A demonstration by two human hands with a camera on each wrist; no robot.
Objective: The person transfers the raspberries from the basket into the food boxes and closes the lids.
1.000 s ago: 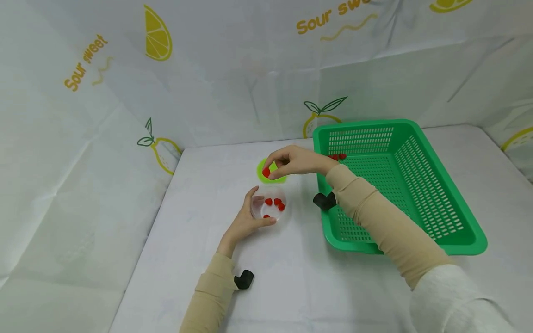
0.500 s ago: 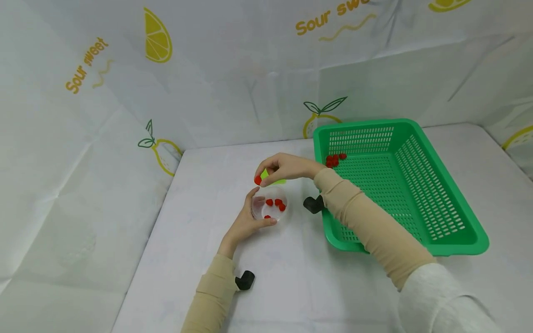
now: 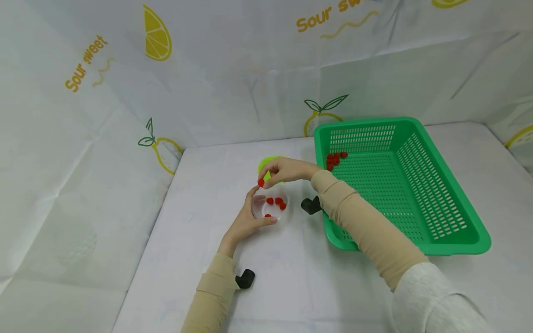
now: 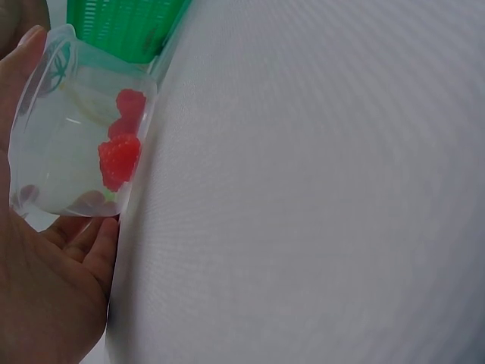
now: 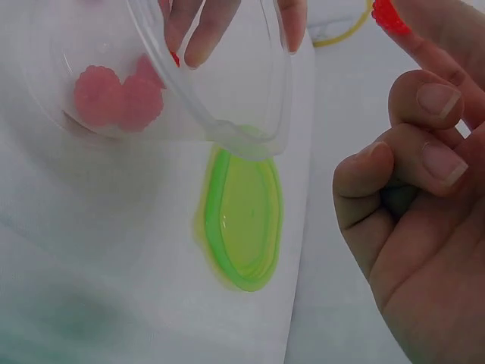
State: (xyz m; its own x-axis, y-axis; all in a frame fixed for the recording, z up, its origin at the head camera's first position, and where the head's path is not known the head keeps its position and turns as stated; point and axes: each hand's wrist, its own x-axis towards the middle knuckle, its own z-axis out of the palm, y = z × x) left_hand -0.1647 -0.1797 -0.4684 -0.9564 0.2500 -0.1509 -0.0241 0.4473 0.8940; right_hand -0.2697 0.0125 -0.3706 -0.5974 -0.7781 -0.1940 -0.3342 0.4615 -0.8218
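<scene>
My left hand holds a clear round plastic container on the white table, thumb on the near side and fingers round the far side. Inside lie several red raspberries, most of them grouped at the right in the head view. Just above the container's far rim is my right hand, pinching one raspberry between thumb and index finger. In the right wrist view, that berry shows only at the top edge, and the other fingers are curled. A bright green lid lies behind the container, partly covered by my right hand in the head view.
A large green plastic basket stands on the right, under my right forearm. Several raspberries sit in its far left corner. White cloth with lemon prints rises behind and left of the table.
My right hand, pinching the raspberry, has come left and nearer, from over the lid to the container's far rim. The left hand and container have stayed in place.
</scene>
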